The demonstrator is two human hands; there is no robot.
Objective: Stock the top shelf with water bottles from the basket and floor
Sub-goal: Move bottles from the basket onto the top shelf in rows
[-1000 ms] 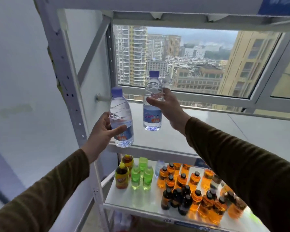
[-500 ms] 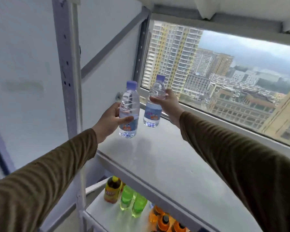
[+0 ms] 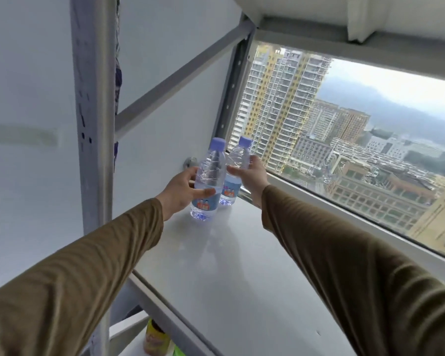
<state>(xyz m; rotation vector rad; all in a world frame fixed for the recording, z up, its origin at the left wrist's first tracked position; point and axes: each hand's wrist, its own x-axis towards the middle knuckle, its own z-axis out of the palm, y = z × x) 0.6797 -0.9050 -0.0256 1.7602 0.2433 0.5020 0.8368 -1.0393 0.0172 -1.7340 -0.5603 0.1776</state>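
Two clear water bottles with purple caps and blue labels stand upright side by side at the far left corner of the white top shelf [image 3: 242, 265]. My left hand [image 3: 180, 191] grips the nearer bottle [image 3: 208, 181] around its middle, its base at the shelf surface. My right hand [image 3: 252, 176] grips the farther bottle [image 3: 238, 160], which sits just behind and to the right, close to the window. The two bottles nearly touch. Both arms in olive sleeves reach across the shelf.
A grey metal upright [image 3: 93, 150] and a diagonal brace [image 3: 180, 75] frame the shelf's left side against a white wall. A large window [image 3: 344, 140] runs along the back. Below the shelf's front edge an orange drink bottle [image 3: 156, 340] shows on the lower shelf.
Both hands carried the bottles forward and down to the shelf's far left corner, and the bottles came closer together. The view rose, so the lower shelf has mostly dropped out of sight.
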